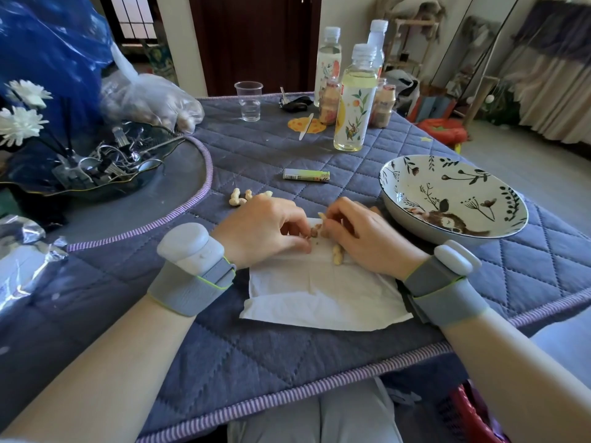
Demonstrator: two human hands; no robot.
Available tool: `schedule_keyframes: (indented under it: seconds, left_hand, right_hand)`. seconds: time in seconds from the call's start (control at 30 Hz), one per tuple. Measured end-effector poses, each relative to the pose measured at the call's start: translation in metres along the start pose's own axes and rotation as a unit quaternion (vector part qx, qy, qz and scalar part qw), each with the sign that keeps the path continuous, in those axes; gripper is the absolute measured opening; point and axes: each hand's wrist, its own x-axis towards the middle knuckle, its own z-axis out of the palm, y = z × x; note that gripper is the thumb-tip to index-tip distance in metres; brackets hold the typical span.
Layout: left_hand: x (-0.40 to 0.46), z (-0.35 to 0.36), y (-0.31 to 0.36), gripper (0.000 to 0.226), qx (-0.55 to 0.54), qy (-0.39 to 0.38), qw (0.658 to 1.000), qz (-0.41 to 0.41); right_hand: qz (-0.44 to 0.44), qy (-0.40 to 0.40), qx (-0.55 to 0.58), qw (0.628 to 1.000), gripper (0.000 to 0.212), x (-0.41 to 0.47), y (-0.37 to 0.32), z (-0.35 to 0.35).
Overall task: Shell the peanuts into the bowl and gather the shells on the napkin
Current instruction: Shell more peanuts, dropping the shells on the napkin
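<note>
No wording can be read anywhere here. The tall bottle (353, 100) near the far edge of the tabletop carries a label printed with leaves, orange fruit and a small monkey, plus a thin red tab at its upper left corner whose lettering is too small to make out. The clear bottle (327, 63) behind it has a pastel drawing but no legible words. The small green-and-white tube (306, 175) lying toward the middle of the tabletop shows dark print at both ends, too blurred to read. The bowl (454, 199) by the right edge bears only painted plants.
</note>
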Motion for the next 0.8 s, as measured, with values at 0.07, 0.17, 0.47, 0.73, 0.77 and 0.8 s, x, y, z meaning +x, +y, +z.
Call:
schedule_keyframes:
  seconds: [0.07, 0.17, 0.47, 0.73, 0.77, 0.8]
  left_hand:
    - [-0.001, 0.000, -0.001, 0.014, 0.024, 0.001, 1.000, 0.010]
    - [-0.001, -0.002, -0.003, 0.020, 0.017, 0.010, 1.000, 0.005]
    - [-0.004, -0.007, -0.003, 0.019, -0.027, -0.001, 0.999, -0.044]
    - [-0.006, -0.011, 0.007, 0.023, -0.067, -0.090, 0.992, -0.064]
    - [-0.006, -0.011, 0.006, 0.022, -0.076, -0.091, 0.990, -0.071]
    - [-0.006, -0.011, 0.005, 0.018, -0.084, -0.083, 0.990, -0.074]
  right_hand:
    - [0.004, 0.002, 0.000, 1.000, 0.012, 0.000, 0.001, 0.000]
    - [0.014, 0.017, 0.022, 1.000, 0.012, 0.001, 0.002, 0.000]
    - [0.053, 0.053, -0.007, 0.997, 0.019, 0.006, 0.004, -0.005]
    - [0.000, -0.039, -0.056, 0.998, 0.025, -0.007, -0.005, -0.024]
    - [0.001, -0.038, -0.048, 0.998, 0.025, -0.007, -0.006, -0.025]
    - [0.007, -0.028, -0.040, 0.999, 0.022, -0.005, -0.007, -0.025]
